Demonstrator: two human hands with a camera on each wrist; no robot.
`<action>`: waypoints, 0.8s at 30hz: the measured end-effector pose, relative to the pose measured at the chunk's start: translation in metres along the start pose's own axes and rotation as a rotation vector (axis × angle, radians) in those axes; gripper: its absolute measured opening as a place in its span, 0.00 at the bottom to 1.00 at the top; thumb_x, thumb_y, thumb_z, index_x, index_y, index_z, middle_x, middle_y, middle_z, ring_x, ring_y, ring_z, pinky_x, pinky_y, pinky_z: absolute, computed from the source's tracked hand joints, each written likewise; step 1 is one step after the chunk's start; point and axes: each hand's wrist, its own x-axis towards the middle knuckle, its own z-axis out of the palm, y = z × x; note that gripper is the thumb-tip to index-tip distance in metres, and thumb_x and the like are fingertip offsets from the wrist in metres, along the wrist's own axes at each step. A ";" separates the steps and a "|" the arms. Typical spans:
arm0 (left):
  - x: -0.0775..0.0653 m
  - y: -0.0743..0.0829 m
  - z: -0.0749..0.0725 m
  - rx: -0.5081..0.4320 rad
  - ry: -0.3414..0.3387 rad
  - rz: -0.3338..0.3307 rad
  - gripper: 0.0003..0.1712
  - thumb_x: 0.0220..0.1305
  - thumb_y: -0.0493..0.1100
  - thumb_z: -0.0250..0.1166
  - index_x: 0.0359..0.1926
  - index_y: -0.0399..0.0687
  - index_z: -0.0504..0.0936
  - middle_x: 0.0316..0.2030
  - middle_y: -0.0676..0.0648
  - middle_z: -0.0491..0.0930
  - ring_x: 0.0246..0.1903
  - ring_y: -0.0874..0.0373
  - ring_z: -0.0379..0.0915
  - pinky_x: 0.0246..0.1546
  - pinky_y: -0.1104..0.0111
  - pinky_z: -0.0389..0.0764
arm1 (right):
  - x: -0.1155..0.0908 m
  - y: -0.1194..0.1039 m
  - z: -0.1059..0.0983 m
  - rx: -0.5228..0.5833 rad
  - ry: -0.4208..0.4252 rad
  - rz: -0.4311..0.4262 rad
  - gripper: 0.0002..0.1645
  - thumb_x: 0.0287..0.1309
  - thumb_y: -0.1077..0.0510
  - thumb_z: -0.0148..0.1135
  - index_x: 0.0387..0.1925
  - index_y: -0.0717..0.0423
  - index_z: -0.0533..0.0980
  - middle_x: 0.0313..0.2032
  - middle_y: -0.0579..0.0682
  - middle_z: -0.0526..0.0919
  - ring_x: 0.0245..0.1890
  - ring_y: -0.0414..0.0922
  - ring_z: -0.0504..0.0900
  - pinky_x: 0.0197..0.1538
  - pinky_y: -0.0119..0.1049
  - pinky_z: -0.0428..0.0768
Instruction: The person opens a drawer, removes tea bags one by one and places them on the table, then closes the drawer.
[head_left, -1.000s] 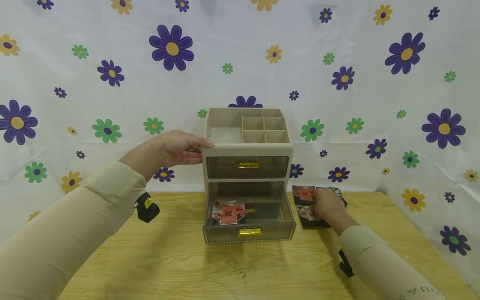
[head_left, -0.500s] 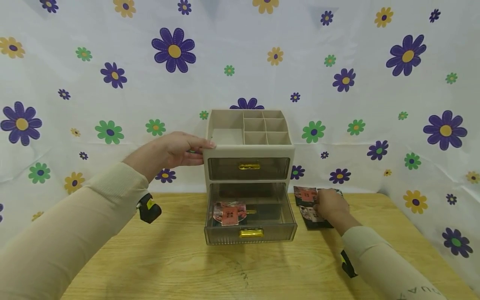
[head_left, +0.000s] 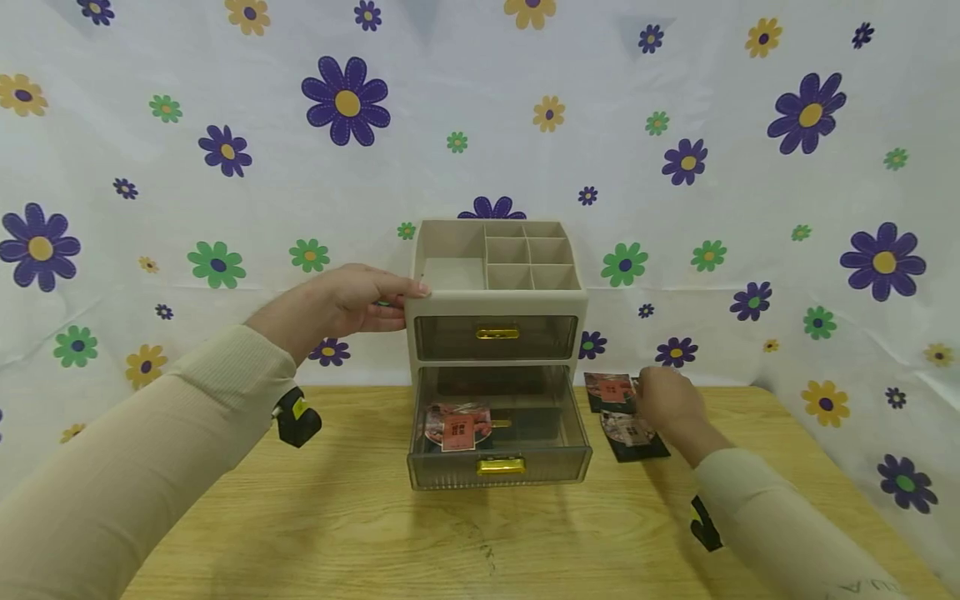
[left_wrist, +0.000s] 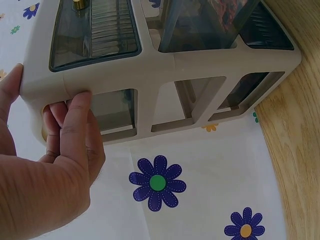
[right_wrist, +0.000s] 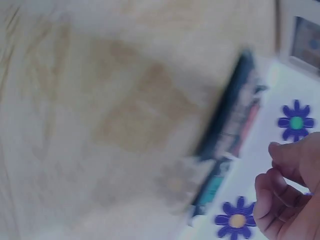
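My left hand grips the upper left side of a beige drawer organizer. In the left wrist view its fingers hook into the side opening, thumb on the outer edge. The organizer's lower smoky drawer is pulled out, a red-labelled packet lying inside. My right hand is over the flat packets on the table. A red-labelled packet and a dark packet show left of it. In the right wrist view the fingers are loosely bent, thumb apart, beside a teal-marked packet.
The organizer's upper drawer is closed and has a gold handle. Open compartments divide its top. It stands at the back of a wooden table, before a flower-printed cloth.
My right hand has moved slightly right over the packets. The lower dark packet has shifted a little right and turned, opening a gap from the red-labelled one. My left hand keeps its grip.
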 end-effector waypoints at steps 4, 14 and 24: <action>-0.001 0.000 0.001 0.002 -0.002 0.002 0.32 0.66 0.47 0.68 0.64 0.35 0.69 0.56 0.42 0.69 0.50 0.52 0.74 0.64 0.62 0.76 | -0.010 -0.009 -0.019 0.058 0.117 -0.053 0.11 0.65 0.58 0.58 0.30 0.61 0.78 0.24 0.52 0.80 0.20 0.45 0.75 0.20 0.36 0.73; -0.002 -0.003 0.001 -0.004 0.003 0.011 0.30 0.65 0.48 0.69 0.61 0.37 0.71 0.54 0.43 0.71 0.46 0.54 0.77 0.60 0.64 0.80 | -0.045 -0.066 -0.047 0.230 0.634 -0.380 0.07 0.61 0.59 0.66 0.30 0.59 0.80 0.22 0.50 0.80 0.22 0.43 0.74 0.25 0.35 0.75; -0.002 -0.002 0.004 0.012 0.007 0.020 0.31 0.65 0.48 0.69 0.62 0.37 0.70 0.55 0.42 0.70 0.48 0.53 0.75 0.58 0.66 0.81 | -0.074 -0.128 -0.050 0.250 0.789 -0.877 0.04 0.53 0.62 0.68 0.27 0.56 0.79 0.22 0.45 0.79 0.21 0.36 0.74 0.22 0.23 0.74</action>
